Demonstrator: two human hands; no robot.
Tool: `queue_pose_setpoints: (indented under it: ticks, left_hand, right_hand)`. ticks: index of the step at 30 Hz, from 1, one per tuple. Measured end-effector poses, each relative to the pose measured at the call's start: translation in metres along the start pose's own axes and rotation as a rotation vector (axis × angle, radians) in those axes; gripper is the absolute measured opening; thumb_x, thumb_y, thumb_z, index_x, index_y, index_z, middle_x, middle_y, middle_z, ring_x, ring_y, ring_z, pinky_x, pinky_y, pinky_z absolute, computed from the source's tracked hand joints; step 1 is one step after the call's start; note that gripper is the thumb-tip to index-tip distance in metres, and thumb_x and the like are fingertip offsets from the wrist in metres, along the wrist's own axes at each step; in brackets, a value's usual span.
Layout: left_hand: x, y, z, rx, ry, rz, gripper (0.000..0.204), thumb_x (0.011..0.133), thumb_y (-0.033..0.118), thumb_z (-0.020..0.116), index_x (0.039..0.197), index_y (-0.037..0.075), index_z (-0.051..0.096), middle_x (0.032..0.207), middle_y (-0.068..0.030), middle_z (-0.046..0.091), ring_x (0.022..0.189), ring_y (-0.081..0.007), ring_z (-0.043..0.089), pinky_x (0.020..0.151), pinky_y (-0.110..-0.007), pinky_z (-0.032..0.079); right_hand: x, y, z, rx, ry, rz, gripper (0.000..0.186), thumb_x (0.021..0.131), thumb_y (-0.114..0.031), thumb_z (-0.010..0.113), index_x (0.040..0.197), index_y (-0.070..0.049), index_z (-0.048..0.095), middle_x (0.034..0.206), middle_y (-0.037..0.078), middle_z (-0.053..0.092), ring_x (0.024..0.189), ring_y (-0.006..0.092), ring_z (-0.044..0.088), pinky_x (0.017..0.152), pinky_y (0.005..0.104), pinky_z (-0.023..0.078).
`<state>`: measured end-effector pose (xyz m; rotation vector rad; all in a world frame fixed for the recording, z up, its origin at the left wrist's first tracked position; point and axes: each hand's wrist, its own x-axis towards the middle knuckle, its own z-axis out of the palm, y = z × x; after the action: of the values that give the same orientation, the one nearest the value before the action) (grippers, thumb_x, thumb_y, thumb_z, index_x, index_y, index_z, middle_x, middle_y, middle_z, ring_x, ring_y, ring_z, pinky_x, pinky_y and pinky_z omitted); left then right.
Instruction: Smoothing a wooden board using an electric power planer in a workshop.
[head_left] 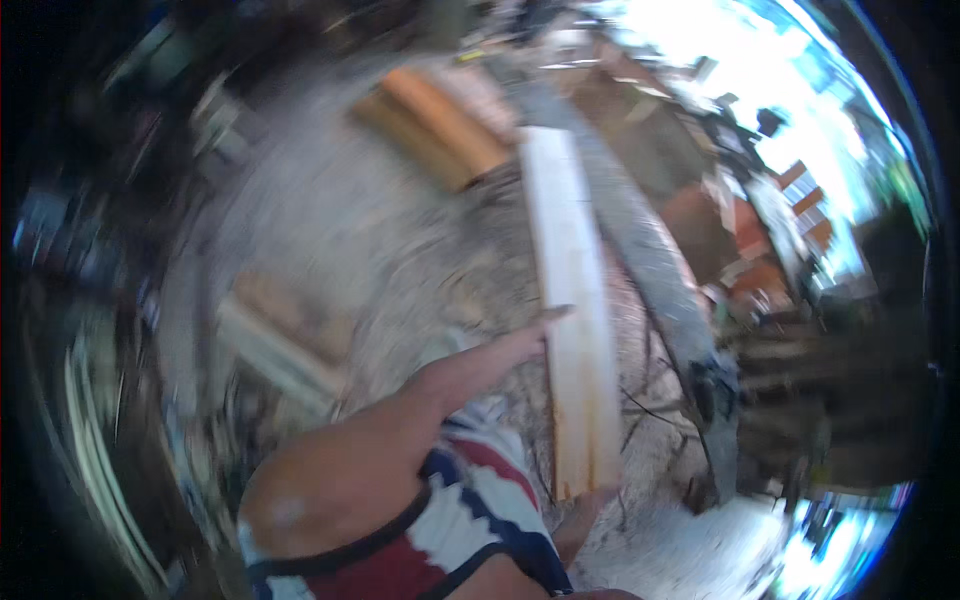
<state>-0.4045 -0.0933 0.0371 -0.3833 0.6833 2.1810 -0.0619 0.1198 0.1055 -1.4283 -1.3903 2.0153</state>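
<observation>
A long pale wooden plank (572,270) stretches from the middle far side down toward my body. My left hand (540,333) grips its left edge about midway along, with the thumb lying over the top face and the other fingers hidden beneath. At the near end, my right hand (590,508) is closed around the board's bottom end, mostly covered by it. The plank looks whitish at the far end and more yellow-brown near me. Motion blurs the whole picture.
Orange-brown boards (440,125) lie stacked on the dusty floor (300,190) ahead. Another pale wood piece (280,350) rests at the left. A long grey beam (650,270) runs just right of the plank. Brown panels and scrap (700,220) crowd the bright right side.
</observation>
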Motion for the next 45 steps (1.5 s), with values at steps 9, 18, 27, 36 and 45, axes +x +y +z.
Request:
queue_pose_setpoints:
  ticks: [9, 18, 27, 36, 45]
  left_hand:
    - [-0.141, -0.094, -0.057, -0.181, 0.217, -0.181, 0.091, 0.077, 0.060, 0.084, 0.148, 0.009, 0.058, 0.153, -0.0158, 0.059, 0.135, -0.0320, 0.058, 0.111, -0.054, 0.047]
    - [-0.273, -0.029, -0.225, -0.576, 0.609, -0.162, 0.095, 0.075, 0.062, 0.083, 0.148, 0.007, 0.057, 0.150, -0.0206, 0.060, 0.135, -0.0406, 0.058, 0.112, -0.061, 0.045]
    - [-0.352, 0.094, -0.315, -0.657, 0.642, 0.191, 0.082, 0.085, 0.057, 0.078, 0.149, 0.009, 0.055, 0.145, -0.0173, 0.064, 0.132, -0.0417, 0.060, 0.115, -0.062, 0.045]
    - [-0.329, 0.189, -0.276, -0.557, 0.542, 0.307, 0.071, 0.086, 0.049, 0.081, 0.143, 0.012, 0.059, 0.140, -0.0129, 0.066, 0.128, -0.0347, 0.063, 0.110, -0.054, 0.052]
    - [-0.217, 0.233, -0.220, -0.404, 0.467, 0.208, 0.068, 0.088, 0.046, 0.081, 0.141, 0.009, 0.060, 0.135, -0.0136, 0.070, 0.124, -0.0345, 0.067, 0.108, -0.051, 0.056]
  right_hand:
    - [-0.047, 0.045, 0.025, -0.409, 0.046, 0.091, 0.062, 0.106, -0.055, 0.052, 0.115, 0.003, 0.070, 0.108, 0.014, 0.072, 0.099, 0.0277, 0.067, 0.090, 0.0456, 0.053]
    - [-0.079, 0.100, 0.069, -0.682, -0.013, 0.105, 0.057, 0.107, -0.049, 0.051, 0.107, 0.003, 0.073, 0.104, 0.013, 0.072, 0.097, 0.0250, 0.066, 0.089, 0.0438, 0.053]
    - [-0.094, 0.118, 0.243, -1.085, -0.011, -0.092, 0.055, 0.104, -0.044, 0.052, 0.101, 0.009, 0.069, 0.100, 0.017, 0.069, 0.093, 0.0252, 0.061, 0.085, 0.0454, 0.049]
    - [-0.063, 0.091, 0.305, -0.856, -0.119, -0.262, 0.051, 0.101, -0.042, 0.047, 0.089, 0.004, 0.065, 0.084, 0.015, 0.064, 0.083, 0.0243, 0.059, 0.077, 0.0457, 0.046]
    - [-0.012, 0.052, 0.297, -0.649, 0.081, -0.227, 0.049, 0.102, -0.040, 0.049, 0.089, 0.004, 0.066, 0.080, 0.014, 0.065, 0.079, 0.0259, 0.059, 0.077, 0.0449, 0.045]
